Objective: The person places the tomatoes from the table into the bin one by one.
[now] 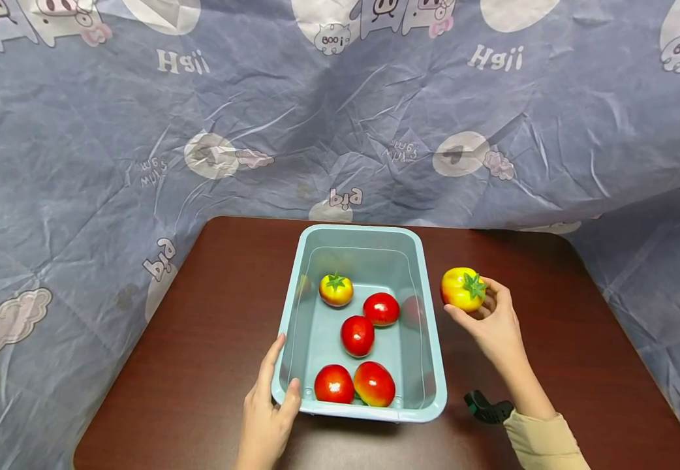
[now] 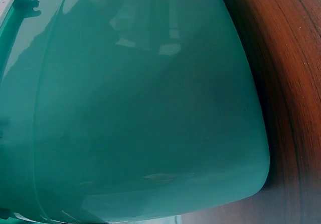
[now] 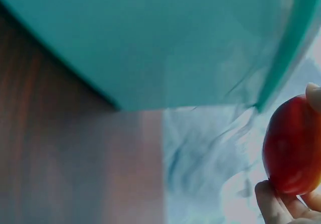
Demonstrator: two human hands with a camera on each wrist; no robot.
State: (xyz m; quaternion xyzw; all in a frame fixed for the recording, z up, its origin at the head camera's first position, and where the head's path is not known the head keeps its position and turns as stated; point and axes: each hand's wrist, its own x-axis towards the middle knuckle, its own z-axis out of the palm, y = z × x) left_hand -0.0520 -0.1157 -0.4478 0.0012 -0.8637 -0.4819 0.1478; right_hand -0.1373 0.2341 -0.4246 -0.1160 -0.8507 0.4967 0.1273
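In the head view, my right hand [image 1: 498,323] holds a yellow-and-red tomato [image 1: 460,289] with a green leafy top, just right of the bin's rim. The right wrist view shows the red side of this tomato [image 3: 293,146] between thumb and fingers. My left hand [image 1: 269,411] rests at the near left corner of a light blue-green plastic bin [image 1: 434,365], fingers fairly straight along its rim; some fingers are hidden. Inside the bin lie a yellow tomato [image 1: 336,290] with a green top and several red ones, such as the red tomato [image 1: 357,336] in the middle.
The bin stands on a dark brown wooden table [image 1: 199,365]. A black strap-like object [image 1: 487,409] sits by my right wrist. Behind the table hangs a wrinkled grey-blue printed cloth [image 1: 316,117].
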